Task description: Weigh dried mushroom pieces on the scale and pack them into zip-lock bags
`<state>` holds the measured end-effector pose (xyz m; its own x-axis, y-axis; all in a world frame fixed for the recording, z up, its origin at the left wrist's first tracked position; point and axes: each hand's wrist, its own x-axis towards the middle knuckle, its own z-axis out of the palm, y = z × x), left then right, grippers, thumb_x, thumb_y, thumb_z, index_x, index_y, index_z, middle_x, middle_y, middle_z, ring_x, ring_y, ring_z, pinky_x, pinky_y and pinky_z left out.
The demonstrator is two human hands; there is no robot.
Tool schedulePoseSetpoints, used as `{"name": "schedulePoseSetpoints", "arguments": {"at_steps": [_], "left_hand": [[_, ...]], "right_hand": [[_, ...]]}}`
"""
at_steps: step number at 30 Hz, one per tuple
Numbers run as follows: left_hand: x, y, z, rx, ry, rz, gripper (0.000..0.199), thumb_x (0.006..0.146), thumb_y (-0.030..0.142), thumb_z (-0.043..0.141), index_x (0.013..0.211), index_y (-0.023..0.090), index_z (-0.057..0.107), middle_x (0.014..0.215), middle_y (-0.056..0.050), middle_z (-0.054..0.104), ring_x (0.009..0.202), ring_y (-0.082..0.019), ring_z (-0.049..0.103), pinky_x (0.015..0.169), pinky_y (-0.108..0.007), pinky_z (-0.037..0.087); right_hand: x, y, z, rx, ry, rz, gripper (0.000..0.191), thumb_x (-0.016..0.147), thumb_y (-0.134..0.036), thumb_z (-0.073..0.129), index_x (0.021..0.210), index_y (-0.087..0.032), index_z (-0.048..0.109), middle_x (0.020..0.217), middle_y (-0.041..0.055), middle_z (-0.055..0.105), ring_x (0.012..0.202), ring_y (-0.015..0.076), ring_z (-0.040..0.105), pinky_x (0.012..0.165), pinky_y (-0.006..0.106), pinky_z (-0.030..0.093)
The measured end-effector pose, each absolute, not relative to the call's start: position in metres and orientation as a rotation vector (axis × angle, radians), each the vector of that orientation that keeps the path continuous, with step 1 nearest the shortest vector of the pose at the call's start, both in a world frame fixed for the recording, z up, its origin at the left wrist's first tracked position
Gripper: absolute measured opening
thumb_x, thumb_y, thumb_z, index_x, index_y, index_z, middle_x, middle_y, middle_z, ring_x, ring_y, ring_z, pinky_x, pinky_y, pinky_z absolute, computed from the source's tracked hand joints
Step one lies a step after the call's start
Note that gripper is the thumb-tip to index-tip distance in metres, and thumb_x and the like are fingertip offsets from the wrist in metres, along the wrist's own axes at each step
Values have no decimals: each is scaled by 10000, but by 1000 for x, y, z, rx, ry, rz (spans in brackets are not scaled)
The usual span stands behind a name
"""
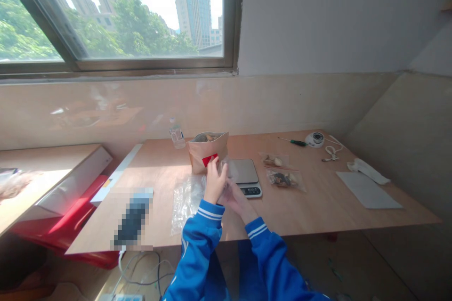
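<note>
My left hand point(213, 182) is raised in front of a brown paper bag point(197, 156), its fingers bent round a clear plastic bag point(231, 169). Just below and to the right, my right hand point(239, 198) is closed on the lower part of that plastic bag. The paper bag stands upright with its top open, dried pieces showing inside and a red label on its front. Partly behind my hands is a kitchen scale point(252, 191) with a metal plate. Under my left wrist lie flat clear plastic bags point(185, 204).
Two filled clear bags point(277, 160) point(286, 179) lie right of the scale. Farther right are a screwdriver point(294, 142), a dome camera point(314, 139), a cable point(331, 152), white paper point(369, 190) and a white cloth-like item point(369, 171). A bottle point(177, 134) stands at the back; a blurred-out dark object point(132, 221) lies left.
</note>
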<state>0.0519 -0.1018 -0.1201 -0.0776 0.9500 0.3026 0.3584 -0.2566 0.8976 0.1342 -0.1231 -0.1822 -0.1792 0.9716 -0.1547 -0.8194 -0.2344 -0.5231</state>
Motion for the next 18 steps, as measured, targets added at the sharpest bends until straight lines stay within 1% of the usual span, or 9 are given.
{"name": "schedulePoseSetpoints", "arguments": {"at_steps": [1, 3, 5, 7, 10, 14, 18], "left_hand": [[47, -105, -123, 1605, 1405, 1354, 438, 843, 394, 537, 1208, 151, 550, 1249, -146, 550, 1181, -234, 532, 1015, -380, 419], [37, -112, -129, 1566, 1373, 1270, 373, 814, 413, 570, 1082, 158, 625, 1109, -123, 610, 1025, -219, 609, 935, -370, 472], [29, -119, -134, 1568, 1316, 1182, 315, 783, 402, 604, 984, 168, 668, 1019, -103, 644, 929, -206, 630, 869, -350, 497], [25, -124, -136, 1582, 1299, 1188, 258, 766, 385, 615, 901, 175, 681, 964, -90, 659, 877, -199, 634, 804, -326, 511], [26, -128, -132, 1624, 1346, 1250, 174, 786, 357, 584, 803, 194, 644, 848, -62, 669, 803, -196, 640, 747, -312, 510], [33, -132, -125, 1690, 1451, 1223, 112, 844, 312, 497, 816, 228, 566, 760, -45, 669, 732, -211, 655, 681, -298, 486], [38, -137, -125, 1715, 1547, 1160, 133, 875, 305, 419, 829, 216, 508, 790, -81, 654, 688, -229, 655, 631, -307, 466]], "right_hand": [[135, -122, -182, -525, -306, 1751, 185, 835, -234, 641, 1008, -176, 673, 942, 30, 734, 836, 141, 675, 739, 241, 543], [138, -122, -180, -500, -162, 1757, 124, 855, -215, 613, 941, -163, 686, 854, 20, 737, 730, 118, 668, 674, 211, 539], [139, -122, -178, -493, -77, 1756, 111, 865, -203, 593, 886, -158, 692, 813, 18, 734, 687, 111, 661, 658, 208, 538], [139, -124, -177, -480, -44, 1763, 109, 862, -193, 590, 871, -161, 694, 823, 21, 736, 712, 116, 666, 680, 216, 540], [136, -125, -179, -447, -33, 1771, 128, 863, -179, 573, 894, -170, 697, 872, 23, 740, 797, 126, 675, 744, 235, 543], [134, -126, -184, -465, -90, 1774, 116, 850, -213, 602, 905, -185, 700, 918, 17, 741, 881, 133, 673, 816, 251, 536], [136, -127, -185, -457, -151, 1815, 154, 851, -279, 620, 939, -177, 695, 951, 17, 739, 902, 131, 671, 829, 241, 535]]}}
